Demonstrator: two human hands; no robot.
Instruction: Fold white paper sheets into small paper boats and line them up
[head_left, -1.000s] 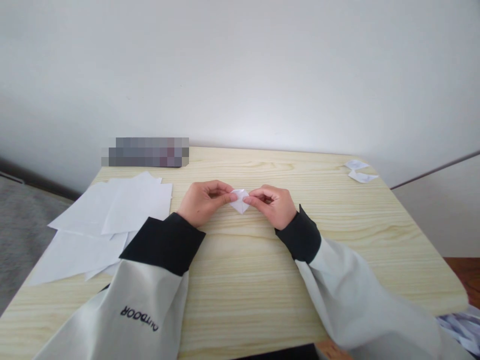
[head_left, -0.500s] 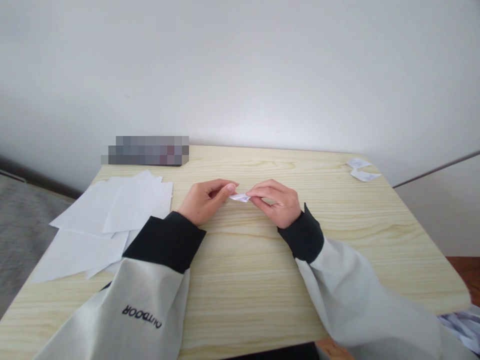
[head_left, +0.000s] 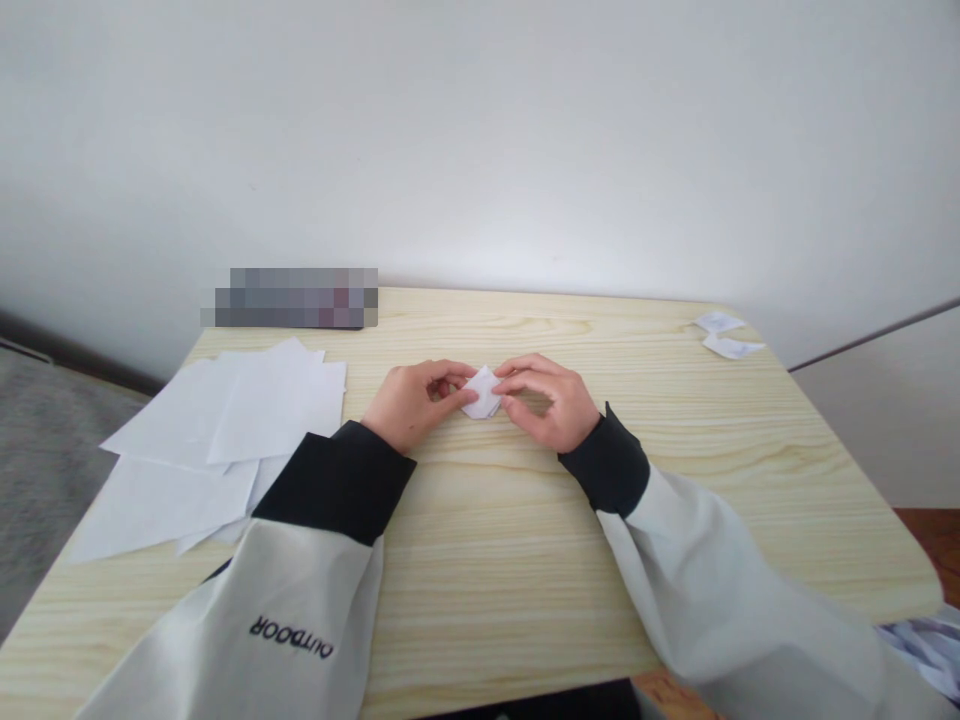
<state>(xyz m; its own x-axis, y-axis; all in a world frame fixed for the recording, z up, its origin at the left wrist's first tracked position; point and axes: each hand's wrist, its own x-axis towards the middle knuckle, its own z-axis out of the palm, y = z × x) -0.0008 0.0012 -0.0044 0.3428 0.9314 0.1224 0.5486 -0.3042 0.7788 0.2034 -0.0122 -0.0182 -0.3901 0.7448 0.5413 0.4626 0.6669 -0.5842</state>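
Both hands pinch one small folded paper at table centre.
Left hand (head_left: 409, 400) and right hand (head_left: 555, 405) hold the folded paper (head_left: 481, 393) with closed fingertips, low over the wooden table (head_left: 525, 560). It looks much creased but unfinished. Two folded pieces (head_left: 724, 335) lie far right, loose sheets (head_left: 225, 430) left, white wall (head_left: 480, 130) behind.

Both hands meet at the middle of the pale wooden table (head_left: 525, 560), the left hand (head_left: 411, 400) and right hand (head_left: 551, 400) pinching a small folded white paper piece (head_left: 481, 393). Loose white paper sheets (head_left: 225, 430) lie left; two small folded paper scraps (head_left: 724, 336) sit at the far right corner.
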